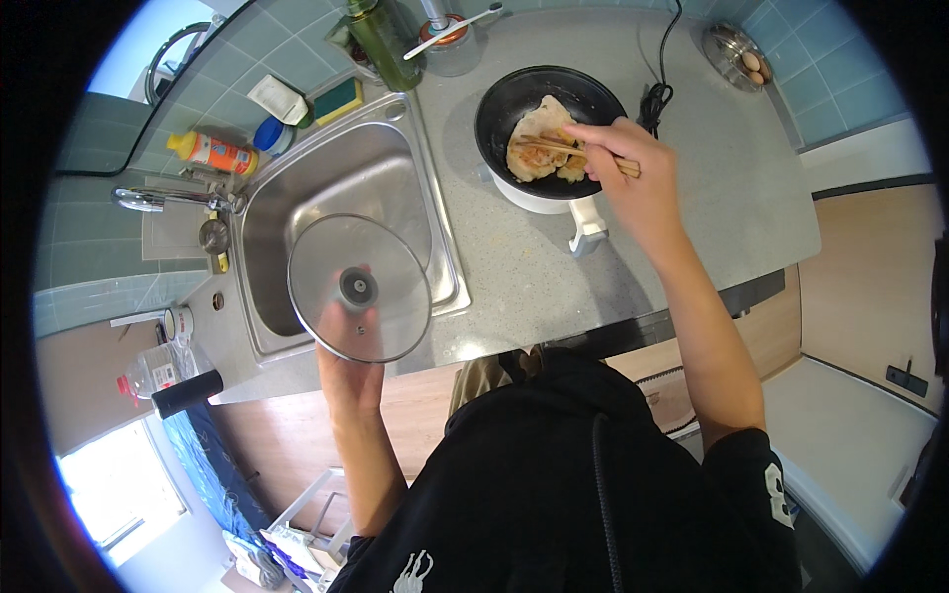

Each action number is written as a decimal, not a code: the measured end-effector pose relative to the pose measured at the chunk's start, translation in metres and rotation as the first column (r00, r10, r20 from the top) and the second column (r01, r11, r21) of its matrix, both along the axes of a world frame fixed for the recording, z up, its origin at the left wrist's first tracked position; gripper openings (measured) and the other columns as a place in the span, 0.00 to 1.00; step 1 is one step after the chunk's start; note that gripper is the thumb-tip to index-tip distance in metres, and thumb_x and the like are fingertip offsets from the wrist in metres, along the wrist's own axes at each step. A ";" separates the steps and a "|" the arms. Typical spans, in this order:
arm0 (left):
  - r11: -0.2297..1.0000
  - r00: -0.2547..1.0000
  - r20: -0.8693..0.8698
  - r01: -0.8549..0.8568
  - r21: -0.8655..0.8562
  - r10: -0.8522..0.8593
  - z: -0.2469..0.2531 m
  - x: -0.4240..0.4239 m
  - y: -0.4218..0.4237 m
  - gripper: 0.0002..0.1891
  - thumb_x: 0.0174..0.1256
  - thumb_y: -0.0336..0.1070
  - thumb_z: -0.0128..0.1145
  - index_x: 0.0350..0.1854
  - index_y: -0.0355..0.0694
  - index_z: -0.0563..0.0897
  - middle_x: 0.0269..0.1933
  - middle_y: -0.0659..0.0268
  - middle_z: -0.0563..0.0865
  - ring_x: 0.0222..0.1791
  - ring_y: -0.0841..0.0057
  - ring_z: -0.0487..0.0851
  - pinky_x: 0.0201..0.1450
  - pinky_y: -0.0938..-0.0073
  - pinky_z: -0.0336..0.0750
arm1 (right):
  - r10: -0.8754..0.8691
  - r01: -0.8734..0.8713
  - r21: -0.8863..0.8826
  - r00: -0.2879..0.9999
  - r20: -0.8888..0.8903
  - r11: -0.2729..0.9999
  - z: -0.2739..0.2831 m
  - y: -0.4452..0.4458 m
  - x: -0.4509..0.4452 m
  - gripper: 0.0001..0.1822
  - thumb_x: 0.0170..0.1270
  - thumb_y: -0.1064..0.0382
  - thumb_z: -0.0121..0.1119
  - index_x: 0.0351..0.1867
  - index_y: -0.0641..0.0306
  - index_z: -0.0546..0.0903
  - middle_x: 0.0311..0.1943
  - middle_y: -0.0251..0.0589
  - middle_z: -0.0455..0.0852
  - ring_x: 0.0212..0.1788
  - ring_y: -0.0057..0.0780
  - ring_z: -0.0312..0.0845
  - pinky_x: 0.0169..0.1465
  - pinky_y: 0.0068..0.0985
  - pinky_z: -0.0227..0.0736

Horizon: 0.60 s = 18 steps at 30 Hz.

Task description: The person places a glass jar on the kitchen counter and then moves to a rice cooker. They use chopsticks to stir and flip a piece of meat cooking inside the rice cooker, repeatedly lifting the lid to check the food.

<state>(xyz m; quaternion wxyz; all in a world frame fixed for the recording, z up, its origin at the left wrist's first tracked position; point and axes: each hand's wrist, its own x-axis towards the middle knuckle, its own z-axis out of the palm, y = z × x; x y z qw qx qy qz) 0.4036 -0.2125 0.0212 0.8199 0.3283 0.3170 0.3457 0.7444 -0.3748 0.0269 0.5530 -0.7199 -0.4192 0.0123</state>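
Observation:
In my left hand (pixel 352 333) is a round glass lid (pixel 393 259) with a grey knob, held over the front part of the sink. The hand shows through the glass. My right hand (pixel 630 167) grips a pair of wooden chopsticks (pixel 552 145) above a black electric cooking pot (pixel 493 144) with a white base and handle. Their tips touch a browned, flat piece of food (pixel 547 115), perhaps meat, inside the pot. A smaller piece (pixel 572 170) lies beside it, partly behind the chopsticks and my fingers.
A stainless steel sink (pixel 356 167) is left of the pot. A green bottle (pixel 385 44) and a glass jar (pixel 454 55) stand behind. At the back right, a metal bowl (pixel 723 59) holds eggs near a coiled black cord (pixel 655 104). The faucet (pixel 170 197) is at far left.

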 end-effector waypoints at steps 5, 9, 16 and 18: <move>1.000 1.000 0.013 -0.003 -0.007 0.003 0.001 -0.001 -0.001 0.25 0.78 0.37 0.57 0.73 0.33 0.71 0.72 0.52 0.75 0.72 0.71 0.73 0.69 0.74 0.70 | 0.048 -0.043 -0.087 0.997 0.064 0.995 0.005 0.003 -0.001 0.15 0.67 0.76 0.59 0.49 0.58 0.92 0.27 0.34 0.79 0.28 0.18 0.79 0.32 0.17 0.73; 1.000 1.000 0.007 -0.018 -0.011 0.018 0.000 -0.003 -0.003 0.25 0.78 0.38 0.57 0.73 0.34 0.72 0.72 0.53 0.76 0.71 0.72 0.73 0.69 0.74 0.70 | 0.062 -0.053 -0.096 0.993 0.096 0.994 0.007 0.004 -0.001 0.15 0.67 0.75 0.59 0.48 0.58 0.92 0.27 0.34 0.79 0.28 0.19 0.79 0.32 0.18 0.73; 0.993 0.994 0.057 -0.088 -0.082 0.093 0.001 -0.005 -0.005 0.23 0.79 0.33 0.54 0.70 0.26 0.71 0.73 0.48 0.74 0.76 0.61 0.68 0.78 0.67 0.66 | -0.068 0.073 0.034 0.991 -0.115 0.997 0.016 -0.001 -0.005 0.16 0.69 0.75 0.58 0.53 0.60 0.90 0.33 0.33 0.82 0.32 0.17 0.80 0.36 0.16 0.76; 0.998 0.999 0.013 -0.052 -0.028 0.053 -0.001 -0.006 -0.004 0.24 0.79 0.37 0.56 0.72 0.32 0.72 0.72 0.55 0.76 0.73 0.69 0.72 0.71 0.72 0.69 | -0.150 0.171 0.130 0.976 -0.157 0.977 0.021 -0.002 -0.004 0.17 0.67 0.76 0.60 0.53 0.58 0.91 0.30 0.33 0.82 0.31 0.17 0.78 0.35 0.19 0.73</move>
